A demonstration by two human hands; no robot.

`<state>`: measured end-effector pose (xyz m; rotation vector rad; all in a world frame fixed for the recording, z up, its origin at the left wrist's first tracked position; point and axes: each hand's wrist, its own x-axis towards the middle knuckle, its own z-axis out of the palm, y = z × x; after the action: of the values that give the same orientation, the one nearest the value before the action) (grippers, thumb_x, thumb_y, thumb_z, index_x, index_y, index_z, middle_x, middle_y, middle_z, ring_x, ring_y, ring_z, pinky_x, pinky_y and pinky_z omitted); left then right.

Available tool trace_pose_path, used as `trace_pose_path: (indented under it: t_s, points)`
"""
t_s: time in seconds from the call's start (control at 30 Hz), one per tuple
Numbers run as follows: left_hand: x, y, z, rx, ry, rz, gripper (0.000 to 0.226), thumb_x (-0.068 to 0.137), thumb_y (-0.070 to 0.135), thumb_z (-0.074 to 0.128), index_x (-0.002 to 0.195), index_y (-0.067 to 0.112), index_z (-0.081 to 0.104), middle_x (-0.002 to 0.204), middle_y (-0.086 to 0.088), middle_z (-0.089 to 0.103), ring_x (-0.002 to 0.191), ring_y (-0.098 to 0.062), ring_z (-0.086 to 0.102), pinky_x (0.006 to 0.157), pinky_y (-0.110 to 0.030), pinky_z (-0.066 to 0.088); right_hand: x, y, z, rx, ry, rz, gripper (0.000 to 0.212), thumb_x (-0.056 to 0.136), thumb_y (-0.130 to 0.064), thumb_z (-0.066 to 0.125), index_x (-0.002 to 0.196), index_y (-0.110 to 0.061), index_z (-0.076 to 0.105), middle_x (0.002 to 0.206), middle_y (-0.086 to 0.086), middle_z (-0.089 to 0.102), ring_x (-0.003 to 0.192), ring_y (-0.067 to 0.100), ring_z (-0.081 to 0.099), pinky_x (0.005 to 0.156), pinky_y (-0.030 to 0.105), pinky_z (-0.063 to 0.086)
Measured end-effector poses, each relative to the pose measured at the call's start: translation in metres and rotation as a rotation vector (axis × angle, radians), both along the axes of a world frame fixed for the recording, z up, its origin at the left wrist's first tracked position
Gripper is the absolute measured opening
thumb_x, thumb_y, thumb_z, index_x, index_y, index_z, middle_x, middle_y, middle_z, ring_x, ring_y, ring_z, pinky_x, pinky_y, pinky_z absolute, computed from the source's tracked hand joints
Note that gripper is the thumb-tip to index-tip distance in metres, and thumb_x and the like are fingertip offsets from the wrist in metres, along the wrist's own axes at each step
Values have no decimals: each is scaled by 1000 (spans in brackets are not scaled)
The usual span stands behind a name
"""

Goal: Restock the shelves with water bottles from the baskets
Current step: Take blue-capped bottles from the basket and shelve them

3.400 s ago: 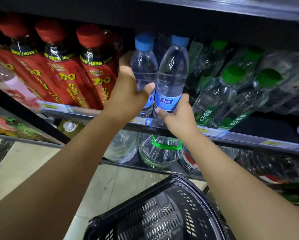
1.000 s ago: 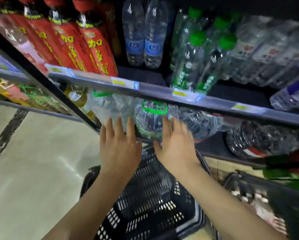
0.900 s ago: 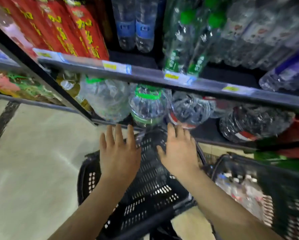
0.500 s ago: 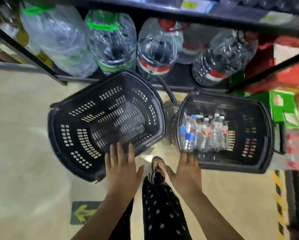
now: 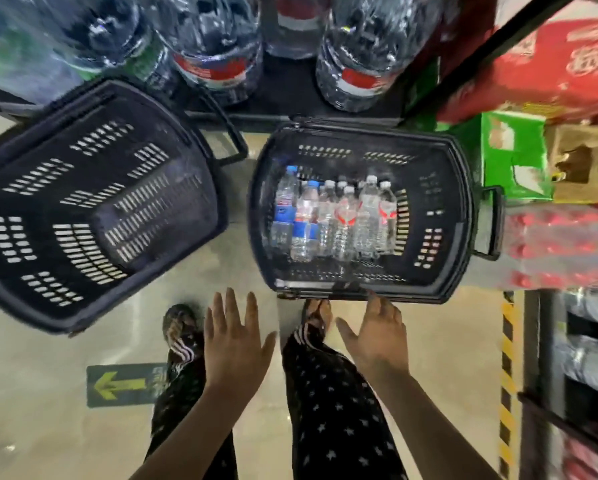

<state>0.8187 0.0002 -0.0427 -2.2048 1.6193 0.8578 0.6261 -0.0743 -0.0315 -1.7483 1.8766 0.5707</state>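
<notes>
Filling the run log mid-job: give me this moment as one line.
left hand open, empty | right hand open, empty, near right basket | small water bottles inside | left basket empty

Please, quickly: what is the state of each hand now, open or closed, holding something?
Left hand: open, fingers spread, holding nothing.
Right hand: open, holding nothing, near the basket with bottles.

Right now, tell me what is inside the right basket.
The right basket holds small water bottles lying side by side, with blue and white caps. Any bottles beneath that layer are covered.
</notes>
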Motion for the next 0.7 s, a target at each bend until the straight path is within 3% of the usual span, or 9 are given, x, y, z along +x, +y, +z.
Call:
trace_pose_path:
  t_s: [0.07, 0.13, 0.3, 0.47, 0.6, 0.67, 0.7]
  points:
    - [-22, -11, 0, 27, 13, 18, 73, 93, 59, 31, 135, 4, 53, 139, -31, 46, 129, -49, 44, 102, -58, 40, -28, -12, -5, 63, 25, 0, 75, 92, -58, 43, 147, -11, 28, 144, 13, 40, 132, 29, 37, 103, 37, 35]
    - [-36, -24, -1, 42, 55, 48, 81, 95, 61, 11, 136, 3, 51, 139, -31, 46, 130, -48, 43, 104, -58, 38, -45, -23, -13, 109, 20, -26, 78, 91, -59, 45, 148, -11, 25, 146, 11, 37, 134, 28, 34, 104, 36, 34]
    - [-43, -64, -30, -66, 102, 53, 69, 91, 52, 39, 138, 2, 48, 139, -29, 46, 131, -45, 43, 105, -54, 42, -46, -50, -59, 121, -215, -290, 69, 87, -47, 62, 136, -3, 41, 130, 20, 51, 122, 35, 45, 96, 39, 40]
    - [-32, -124, -103, -49, 213, 31, 80, 94, 54, 45, 153, 10, 12, 156, -20, 23, 145, -34, 20, 119, -41, 22, -13, -94, -144, 217, -448, -626, 73, 86, -34, 70, 143, -8, 33, 136, 14, 51, 129, 31, 46, 101, 36, 41]
    - [-27, -160, -173, 21, 416, 305, 82, 90, 52, 55, 150, 11, 17, 151, -16, 32, 138, -33, 33, 110, -45, 34, 24, -110, -226, 306, -519, -757, 69, 78, -22, 80, 133, -6, 43, 117, 5, 58, 112, 22, 57, 81, 21, 43]
    - [-27, -168, -205, 44, 491, 484, 78, 90, 46, 59, 148, 12, 20, 141, -14, 46, 128, -33, 47, 101, -43, 44, 37, -110, -257, 352, -599, -802, 54, 77, -6, 79, 120, 0, 47, 97, 2, 61, 88, 22, 65, 60, 11, 46]
    - [-27, -171, -221, 55, 509, 554, 77, 91, 43, 60, 149, 12, 20, 139, -12, 49, 125, -32, 51, 98, -41, 46, 43, -108, -271, 351, -629, -839, 44, 78, 2, 75, 112, -1, 47, 86, -2, 56, 73, 14, 61, 49, 8, 43]
